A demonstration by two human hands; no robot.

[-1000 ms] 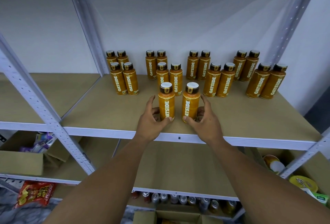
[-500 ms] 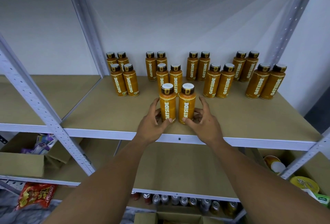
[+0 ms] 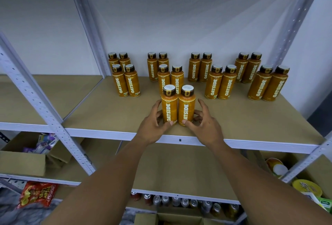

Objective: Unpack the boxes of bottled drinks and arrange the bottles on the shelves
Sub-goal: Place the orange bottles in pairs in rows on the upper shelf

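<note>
- While gripped low and standing upright, touching side by side near the front lip of the shelf [image 3: 251,145]: left front bottle [image 3: 169,107] and right front bottle [image 3: 186,109].
- With left hand [image 3: 152,126]: grasping left front bottle, thumb across the front of its base, fingers curled round its left side.
- With right hand [image 3: 206,126]: grasping right front bottle, thumb on the front of its base, middle fingers bent against its right side, index finger raised, contact unclear.
- Both cylindrical, with rounded shoulders, a glossy orange sleeve, white vertical OATSIDE lettering, a dark cap band and a flat pale top.
- Just behind, same make and upright: second pair [image 3: 170,79], then back pair [image 3: 158,65] by the wall.
- To the left, left cluster [image 3: 125,81] of four; to the right, middle-right cluster [image 3: 219,79] and far-right cluster [image 3: 264,83], four each.
- Shelf deck of smooth matte tan board; frame of white painted metal, with uprights [image 3: 36,99] punched with holes.
- Wall [image 3: 179,18] white, with a rough texture.
- On the lower tier, an open cardboard box [image 3: 21,163] holding small packets.
- Lower down, a row of metal cans [image 3: 179,201] and a crinkly red snack bag [image 3: 37,193].
- At lower right, a round yellow tub [image 3: 307,187], detail blurred.
</note>
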